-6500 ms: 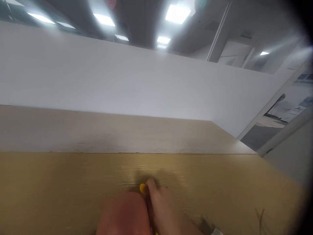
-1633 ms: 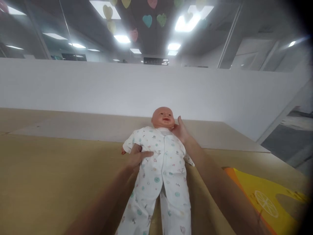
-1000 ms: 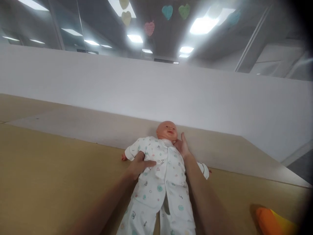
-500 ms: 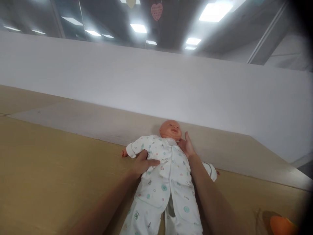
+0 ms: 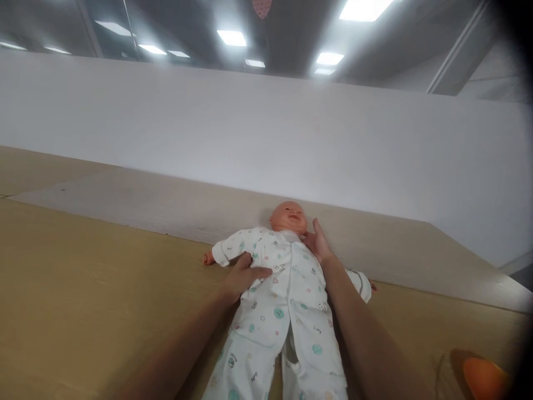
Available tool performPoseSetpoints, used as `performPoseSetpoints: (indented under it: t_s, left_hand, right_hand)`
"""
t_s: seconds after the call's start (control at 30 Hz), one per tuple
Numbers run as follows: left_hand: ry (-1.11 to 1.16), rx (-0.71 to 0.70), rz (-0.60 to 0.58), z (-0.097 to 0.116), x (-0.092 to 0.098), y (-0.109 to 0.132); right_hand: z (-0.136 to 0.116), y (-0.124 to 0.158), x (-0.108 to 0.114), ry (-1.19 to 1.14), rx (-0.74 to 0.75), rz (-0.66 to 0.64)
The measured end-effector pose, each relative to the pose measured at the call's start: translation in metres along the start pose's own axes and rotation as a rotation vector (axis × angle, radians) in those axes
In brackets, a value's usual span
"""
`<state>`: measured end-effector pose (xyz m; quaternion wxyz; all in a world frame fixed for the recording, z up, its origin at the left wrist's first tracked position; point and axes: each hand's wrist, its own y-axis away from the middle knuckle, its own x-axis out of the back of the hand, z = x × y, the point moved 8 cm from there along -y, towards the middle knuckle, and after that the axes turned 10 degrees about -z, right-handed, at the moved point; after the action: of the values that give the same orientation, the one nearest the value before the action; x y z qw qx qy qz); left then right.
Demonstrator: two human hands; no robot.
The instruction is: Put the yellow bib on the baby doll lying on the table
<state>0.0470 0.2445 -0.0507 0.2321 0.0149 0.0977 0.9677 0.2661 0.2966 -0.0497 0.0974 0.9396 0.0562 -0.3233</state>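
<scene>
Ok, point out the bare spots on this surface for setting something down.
Widest free patch: the tan surface left of the left hand and the doll. Another bare strip runs behind the doll's head, along the white wall. It is tighter on the right, between the right hand at the doll's neck and the orange object.

Doll (image 5: pixel 283 289) supine on table (image 5: pixel 83 289); left hand (image 5: pixel 241 276) gripping torso, right hand (image 5: pixel 317 244) at neck

Worktop (image 5: pixel 83 289): tan, wood-grained surface. A paler grey-brown panel (image 5: pixel 175 203) adjoins its far edge. A white wall (image 5: pixel 266 139) rises directly behind the panel. An orange object (image 5: pixel 485 378), partly cut off, lies on the worktop's near right corner. Ceiling lights (image 5: pixel 232 38) sit above the wall.
</scene>
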Motion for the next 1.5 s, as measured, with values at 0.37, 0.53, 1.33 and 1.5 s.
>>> performPoseSetpoints:
  t_s: [0.37, 0.53, 1.33, 1.5]
  left_hand:
    - [0.061, -0.021, -0.015, -0.004, -0.002, -0.001]
    - [0.121, -0.038, -0.059, -0.003, -0.005, -0.003]
    - [0.152, -0.004, -0.073, -0.006, -0.006, -0.004]
    - [0.363, -0.089, -0.043, -0.005, -0.002, -0.011]
  right_hand:
    - [0.006, -0.003, 0.015, 0.055, -0.078, 0.050]
    - [0.007, -0.003, 0.020, 0.069, -0.096, 0.091]
    - [0.005, 0.006, 0.013, 0.048, -0.072, 0.183]
    - [-0.013, 0.015, 0.031, 0.439, -0.081, 0.340]
